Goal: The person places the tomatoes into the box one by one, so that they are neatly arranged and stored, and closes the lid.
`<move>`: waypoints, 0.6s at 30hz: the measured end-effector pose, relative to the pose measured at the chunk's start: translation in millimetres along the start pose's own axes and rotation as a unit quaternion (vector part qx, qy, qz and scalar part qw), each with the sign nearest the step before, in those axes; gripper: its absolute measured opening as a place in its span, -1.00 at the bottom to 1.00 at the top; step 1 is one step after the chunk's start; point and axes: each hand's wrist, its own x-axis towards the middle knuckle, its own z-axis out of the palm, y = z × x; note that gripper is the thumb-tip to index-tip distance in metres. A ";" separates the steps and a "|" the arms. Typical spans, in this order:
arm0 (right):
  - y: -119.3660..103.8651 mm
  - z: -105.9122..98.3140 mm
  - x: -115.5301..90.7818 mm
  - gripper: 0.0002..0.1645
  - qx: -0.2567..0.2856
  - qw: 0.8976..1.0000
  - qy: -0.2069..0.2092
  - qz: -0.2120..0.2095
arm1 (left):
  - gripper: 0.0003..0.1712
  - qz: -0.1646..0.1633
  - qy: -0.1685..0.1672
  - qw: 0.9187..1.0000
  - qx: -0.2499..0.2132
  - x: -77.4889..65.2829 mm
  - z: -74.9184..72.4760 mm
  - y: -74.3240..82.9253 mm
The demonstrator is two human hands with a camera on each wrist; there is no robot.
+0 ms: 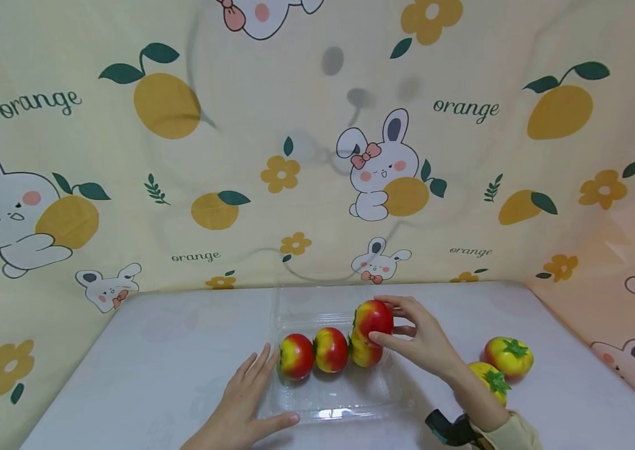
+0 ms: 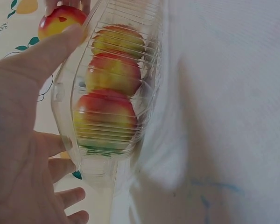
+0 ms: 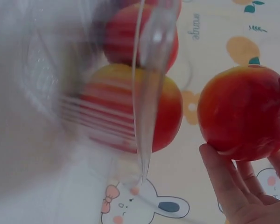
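A clear plastic box [image 1: 345, 406] stands on the white table with three red-and-yellow fruits in a row: a left one [image 1: 297, 357], a middle one [image 1: 331, 350] and a right one [image 1: 366, 353]. My right hand [image 1: 424, 340] grips another red-and-yellow fruit [image 1: 374, 317] between thumb and fingers, above the right one. In the right wrist view this held fruit [image 3: 245, 112] is outside the box's wall, off to one side. My left hand [image 1: 241, 400] is at the box's left side, fingers spread and fairly straight; whether they touch the wall I cannot tell.
Two more fruits with green leafy tops lie on the table right of the box: a farther one [image 1: 509, 357] and a nearer one [image 1: 489, 380], partly behind my right forearm. A patterned cloth [image 1: 317, 250] hangs behind the table.
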 end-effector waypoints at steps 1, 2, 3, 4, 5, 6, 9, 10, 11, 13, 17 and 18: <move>-0.6 0.8 0.0 -0.29 0.006 1.000 -0.002 -0.002 | 0.23 -0.001 0.000 1.000 0.000 0.0 0.1 0.0; -1.3 1.6 0.0 -0.29 0.012 1.000 -0.005 -0.004 | 0.23 -0.002 0.000 1.000 -0.001 0.1 0.2 0.0; -1.9 2.3 0.0 -0.29 0.016 1.000 -0.007 -0.005 | 0.23 -0.002 0.000 1.000 -0.001 0.0 0.2 -0.1; -2.6 3.2 -0.1 -0.29 0.019 1.000 -0.010 -0.006 | 0.23 -0.001 0.000 1.000 -0.001 -0.2 0.1 -0.3; -3.2 4.0 -0.1 -0.29 0.022 1.000 -0.012 -0.007 | 0.22 0.000 0.001 1.000 -0.001 -0.4 0.0 -0.6; -3.7 4.8 -0.3 -0.29 0.024 1.000 -0.013 -0.007 | 0.22 0.003 0.002 1.000 0.000 -0.7 -0.2 -1.0; -5.2 7.3 -0.6 -0.30 0.028 0.999 -0.019 -0.008 | 0.21 0.012 0.005 1.000 0.001 -1.5 -0.7 -2.0; -5.7 8.1 -0.7 -0.30 0.029 0.999 -0.020 -0.008 | 0.21 0.015 0.006 1.000 0.002 -1.7 -1.0 -2.3; -6.4 9.0 -0.8 -0.29 0.030 0.999 -0.022 -0.008 | 0.20 0.017 0.007 1.000 0.002 -1.9 -1.1 -2.6; -7.6 10.7 -0.9 -0.29 0.032 0.999 -0.027 -0.009 | 0.20 0.020 0.007 1.000 0.002 -2.2 -1.3 -2.9; -10.3 14.6 -1.7 -0.27 0.031 0.999 -0.035 -0.010 | 0.20 0.019 0.006 1.000 0.001 -2.1 -1.5 -3.2; -10.7 15.4 -1.8 -0.27 0.031 0.999 -0.037 -0.011 | 0.20 0.018 0.005 1.000 0.001 -2.0 -1.5 -3.3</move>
